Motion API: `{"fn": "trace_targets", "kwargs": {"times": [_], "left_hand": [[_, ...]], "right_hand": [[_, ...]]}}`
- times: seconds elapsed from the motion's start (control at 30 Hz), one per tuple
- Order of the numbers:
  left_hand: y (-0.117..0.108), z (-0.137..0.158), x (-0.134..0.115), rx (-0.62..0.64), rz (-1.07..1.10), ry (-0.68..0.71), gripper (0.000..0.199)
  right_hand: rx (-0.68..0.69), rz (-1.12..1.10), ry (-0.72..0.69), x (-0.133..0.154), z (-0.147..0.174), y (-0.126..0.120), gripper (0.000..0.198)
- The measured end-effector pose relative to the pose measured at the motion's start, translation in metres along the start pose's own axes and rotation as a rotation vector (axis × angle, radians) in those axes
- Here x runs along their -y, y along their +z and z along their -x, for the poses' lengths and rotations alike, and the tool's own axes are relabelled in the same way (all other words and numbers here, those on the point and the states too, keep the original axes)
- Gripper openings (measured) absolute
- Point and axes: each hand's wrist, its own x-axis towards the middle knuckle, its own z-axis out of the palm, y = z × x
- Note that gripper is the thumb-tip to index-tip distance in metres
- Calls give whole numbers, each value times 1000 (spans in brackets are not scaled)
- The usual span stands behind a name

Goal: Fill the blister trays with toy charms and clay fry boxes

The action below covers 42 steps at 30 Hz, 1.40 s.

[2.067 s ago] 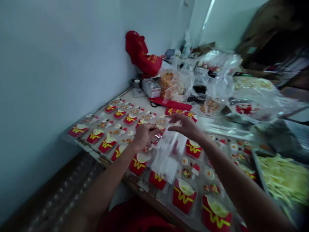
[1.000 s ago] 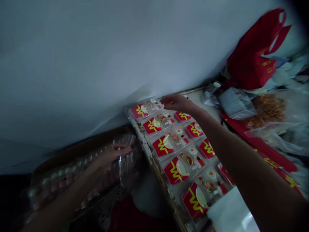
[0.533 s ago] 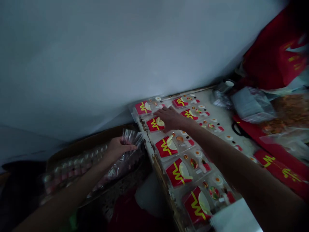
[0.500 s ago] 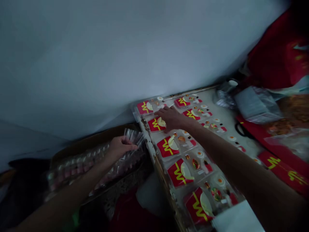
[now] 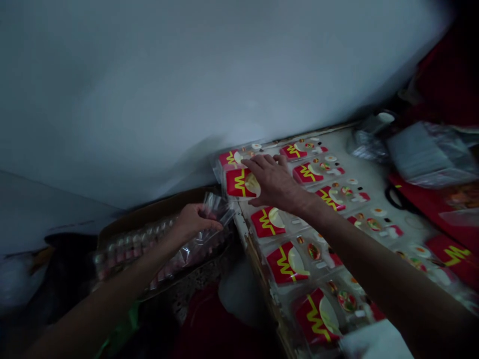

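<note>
My left hand [image 5: 195, 222] pinches a clear plastic bag [image 5: 223, 211] near its opening, left of the table edge. Over the far left corner of the table, my right hand [image 5: 276, 183] grips a clear plastic pack [image 5: 236, 183] from above. In the pack shows a red piece with a yellow zigzag and a cream-coloured part; my fingers cover the rest. It overlaps the farthest similar pack [image 5: 227, 158]. Several more packs [image 5: 268, 221] lie in rows on the table, with small toy-like egg, burger and salad pieces inside.
Below my left hand, an open cardboard box [image 5: 149, 212] holds rows of clear-topped pinkish items [image 5: 129, 249]. A pale wall [image 5: 149, 99] rises behind the table. Plastic-wrapped grey stacks [image 5: 422, 154] and a red bag [image 5: 451, 252] stand at right. A white sheet [image 5: 376, 341] lies near the front.
My right hand has closed on a pack and raised it slightly toward the left. The bag in my left hand has spread a little. The view has shifted slightly.
</note>
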Motion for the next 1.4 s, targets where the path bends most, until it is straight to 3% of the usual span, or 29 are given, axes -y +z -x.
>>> {"fn": "trace_targets", "kwargs": {"times": [0.2, 0.4, 0.57, 0.7, 0.83, 0.97, 1.07, 1.17, 1.2, 1.27, 1.33, 1.4], "left_hand": [[4, 2, -6, 62, 55, 27, 38], [6, 2, -20, 165, 170, -34, 33], [0, -3, -27, 175, 466, -18, 62], [2, -3, -37, 237, 314, -12, 74], [14, 1, -54, 397, 179, 16, 68], [23, -3, -84, 584, 16, 222, 50], [30, -12, -124, 725, -322, 416, 40], [49, -14, -172, 830, -654, 664, 35], [59, -10, -185, 796, -718, 781, 34], [83, 4, -200, 601, -772, 1019, 34], [112, 23, -196, 353, -770, 1189, 35], [139, 37, -175, 189, -767, 1259, 35]], "right_hand": [[18, 26, -19, -1, 14, 2, 99], [3, 2, -35, 13, 19, 4, 93], [30, 9, -68, 17, 33, -8, 86], [175, -108, -167, 7, 57, -23, 86], [248, -214, -196, 2, 82, -29, 96], [158, -135, -36, 13, 109, -26, 99], [76, -95, 63, 27, 135, -30, 109], [26, -48, 189, 40, 163, -43, 107], [19, -17, 266, 44, 173, -47, 103], [20, 41, 490, 51, 190, -53, 98], [35, 60, 742, 57, 203, -51, 93], [50, 30, 947, 60, 211, -42, 89]]}}
